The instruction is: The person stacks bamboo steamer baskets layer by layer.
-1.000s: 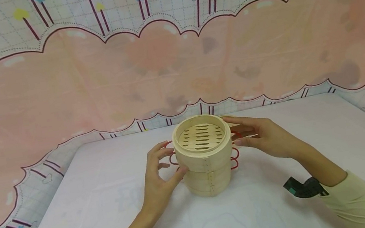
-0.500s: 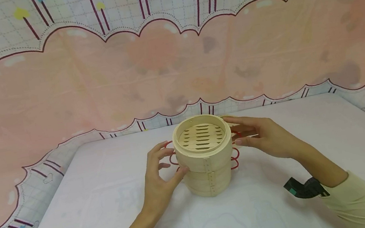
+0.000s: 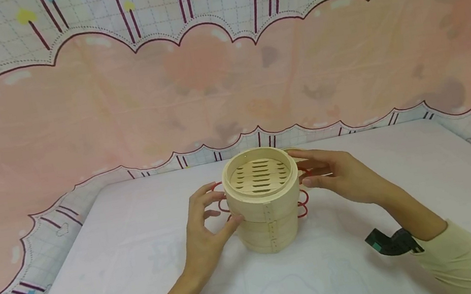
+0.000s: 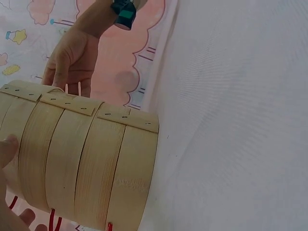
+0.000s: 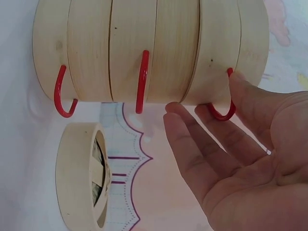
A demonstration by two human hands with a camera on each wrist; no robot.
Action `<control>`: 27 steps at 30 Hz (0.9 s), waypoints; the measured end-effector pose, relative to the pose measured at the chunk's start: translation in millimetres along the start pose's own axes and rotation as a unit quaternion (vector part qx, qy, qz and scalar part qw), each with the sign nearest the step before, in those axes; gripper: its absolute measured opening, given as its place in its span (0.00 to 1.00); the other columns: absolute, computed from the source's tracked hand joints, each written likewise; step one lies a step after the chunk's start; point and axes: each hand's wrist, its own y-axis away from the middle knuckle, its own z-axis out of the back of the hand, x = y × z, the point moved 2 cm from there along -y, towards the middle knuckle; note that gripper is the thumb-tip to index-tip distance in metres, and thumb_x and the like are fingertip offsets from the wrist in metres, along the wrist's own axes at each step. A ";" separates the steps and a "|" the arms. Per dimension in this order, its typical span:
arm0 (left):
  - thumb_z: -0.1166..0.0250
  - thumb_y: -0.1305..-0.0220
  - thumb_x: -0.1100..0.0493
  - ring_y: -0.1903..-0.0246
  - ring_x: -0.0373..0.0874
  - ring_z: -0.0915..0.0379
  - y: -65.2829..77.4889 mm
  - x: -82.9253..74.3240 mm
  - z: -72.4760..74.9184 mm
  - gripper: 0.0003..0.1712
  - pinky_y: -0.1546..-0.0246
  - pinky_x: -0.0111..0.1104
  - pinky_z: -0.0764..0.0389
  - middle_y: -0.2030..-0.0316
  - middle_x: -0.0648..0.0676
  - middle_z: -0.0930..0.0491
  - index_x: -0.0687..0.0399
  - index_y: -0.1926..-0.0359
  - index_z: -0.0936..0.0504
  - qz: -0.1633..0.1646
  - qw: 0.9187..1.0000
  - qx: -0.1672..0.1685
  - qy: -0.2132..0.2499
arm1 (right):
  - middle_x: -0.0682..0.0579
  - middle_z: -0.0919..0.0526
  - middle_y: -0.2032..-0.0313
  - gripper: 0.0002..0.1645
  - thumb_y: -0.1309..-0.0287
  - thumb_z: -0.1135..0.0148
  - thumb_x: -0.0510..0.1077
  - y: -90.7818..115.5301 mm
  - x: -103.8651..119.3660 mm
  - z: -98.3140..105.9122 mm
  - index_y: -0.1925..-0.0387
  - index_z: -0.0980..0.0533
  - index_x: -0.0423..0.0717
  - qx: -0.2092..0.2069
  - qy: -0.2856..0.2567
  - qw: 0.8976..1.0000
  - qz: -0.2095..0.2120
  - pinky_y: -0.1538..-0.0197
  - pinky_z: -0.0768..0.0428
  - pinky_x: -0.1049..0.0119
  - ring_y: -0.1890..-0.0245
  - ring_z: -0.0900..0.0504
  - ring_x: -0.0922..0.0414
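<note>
A stack of pale bamboo steamer baskets [image 3: 272, 231] stands upright on the table, its top tier uncovered with a slotted base [image 3: 242, 179] inside. Red loop handles [image 5: 143, 82] stick out from both sides. My left hand [image 3: 205, 236] holds the stack's left side, thumb on the front wall and fingers by the handles. At the upper right side, my right hand [image 3: 347, 178] holds the top basket; in the right wrist view its thumb [image 5: 248, 96] lies against the top handle, with fingers around the wall's far side. The left wrist view shows stapled seams [image 4: 67, 103] along the tiers.
Behind the stack stands a round bamboo steamer lid [image 5: 74, 178], mostly hidden by my right hand in the head view. A white cloth covers the table [image 3: 111, 269]. A patterned pink curtain [image 3: 141, 105] hangs beyond the far edge.
</note>
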 end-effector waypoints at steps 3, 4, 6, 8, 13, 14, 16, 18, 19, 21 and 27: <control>0.26 0.52 0.71 0.41 0.52 0.38 -0.7 0.2 0.2 0.27 0.55 0.46 0.28 0.39 0.60 0.36 0.64 0.50 0.27 0.003 1.000 -0.001 0.000 | 0.56 0.27 0.39 0.36 0.41 0.36 0.37 -1.1 -0.1 0.5 0.33 0.33 0.60 0.002 -0.004 1.000 0.003 0.52 0.21 0.64 0.46 0.22 0.55; 0.26 0.52 0.71 0.41 0.51 0.38 -0.8 0.2 0.3 0.27 0.55 0.46 0.28 0.39 0.60 0.36 0.64 0.50 0.27 0.004 1.000 -0.001 -0.001 | 0.56 0.27 0.39 0.36 0.41 0.36 0.36 -1.4 0.0 0.7 0.33 0.33 0.60 0.003 -0.004 1.000 0.003 0.52 0.21 0.64 0.46 0.22 0.55; 0.26 0.52 0.71 0.42 0.50 0.38 -1.1 -0.1 0.2 0.27 0.55 0.46 0.28 0.39 0.60 0.36 0.64 0.50 0.27 0.005 1.000 -0.002 -0.002 | 0.56 0.27 0.39 0.36 0.41 0.37 0.35 -1.9 0.0 1.3 0.33 0.33 0.60 0.004 -0.003 1.000 0.003 0.52 0.20 0.64 0.46 0.22 0.55; 0.27 0.52 0.71 0.42 0.50 0.38 -1.1 -0.7 -0.1 0.27 0.55 0.46 0.28 0.39 0.61 0.36 0.64 0.50 0.28 0.005 1.000 -0.002 0.000 | 0.56 0.27 0.39 0.37 0.41 0.37 0.35 -2.1 0.0 1.9 0.33 0.33 0.61 0.004 -0.001 1.000 0.002 0.52 0.20 0.64 0.46 0.22 0.55; 0.27 0.52 0.71 0.41 0.54 0.39 -1.3 -3.1 -1.3 0.27 0.56 0.45 0.28 0.39 0.62 0.36 0.65 0.51 0.28 -0.003 1.000 -0.004 0.001 | 0.56 0.26 0.40 0.36 0.40 0.36 0.37 -1.9 -0.4 2.9 0.33 0.33 0.62 0.004 0.000 1.000 -0.003 0.52 0.20 0.64 0.46 0.22 0.55; 0.27 0.52 0.71 0.41 0.55 0.39 -1.4 -3.4 -1.6 0.27 0.56 0.45 0.28 0.40 0.63 0.36 0.65 0.51 0.28 -0.004 1.000 -0.005 0.001 | 0.55 0.26 0.40 0.36 0.40 0.36 0.37 -1.8 -0.5 3.0 0.33 0.33 0.62 0.004 -0.001 1.000 -0.004 0.52 0.20 0.64 0.46 0.22 0.55; 0.27 0.53 0.71 0.41 0.54 0.39 -1.5 -4.0 -2.1 0.27 0.56 0.46 0.28 0.40 0.63 0.36 0.65 0.52 0.28 -0.006 1.000 -0.007 -0.001 | 0.56 0.26 0.40 0.36 0.40 0.37 0.37 -1.7 -0.5 3.1 0.33 0.33 0.62 0.003 -0.001 1.000 -0.004 0.52 0.21 0.64 0.46 0.22 0.54; 0.27 0.53 0.71 0.41 0.53 0.39 -1.5 -4.3 -2.5 0.27 0.56 0.46 0.28 0.40 0.63 0.35 0.65 0.52 0.28 -0.006 1.000 -0.008 -0.002 | 0.56 0.27 0.39 0.36 0.40 0.37 0.37 -1.7 -0.6 3.0 0.33 0.34 0.61 0.003 -0.003 1.000 -0.003 0.52 0.21 0.64 0.46 0.22 0.54; 0.27 0.53 0.71 0.41 0.52 0.39 -1.5 -4.4 -2.6 0.26 0.57 0.47 0.28 0.40 0.63 0.35 0.65 0.52 0.28 -0.006 1.000 -0.009 -0.003 | 0.56 0.27 0.39 0.36 0.40 0.37 0.36 -1.7 -0.8 3.0 0.33 0.34 0.61 0.004 -0.003 1.000 -0.002 0.52 0.21 0.64 0.46 0.23 0.54; 0.27 0.53 0.71 0.41 0.50 0.39 -1.3 -4.5 -2.8 0.26 0.57 0.47 0.28 0.40 0.63 0.35 0.65 0.52 0.28 -0.007 1.000 -0.010 -0.006 | 0.55 0.27 0.39 0.36 0.40 0.37 0.36 -1.7 -1.2 2.7 0.33 0.34 0.61 0.005 -0.005 1.000 -0.001 0.52 0.21 0.63 0.45 0.23 0.54; 0.27 0.53 0.71 0.40 0.52 0.40 -0.8 -3.0 -2.9 0.26 0.57 0.48 0.28 0.41 0.67 0.35 0.65 0.53 0.28 -0.012 1.000 -0.009 -0.017 | 0.56 0.27 0.39 0.36 0.40 0.37 0.38 -1.5 -3.3 1.7 0.33 0.34 0.62 0.007 0.000 1.000 -0.007 0.52 0.20 0.64 0.46 0.22 0.54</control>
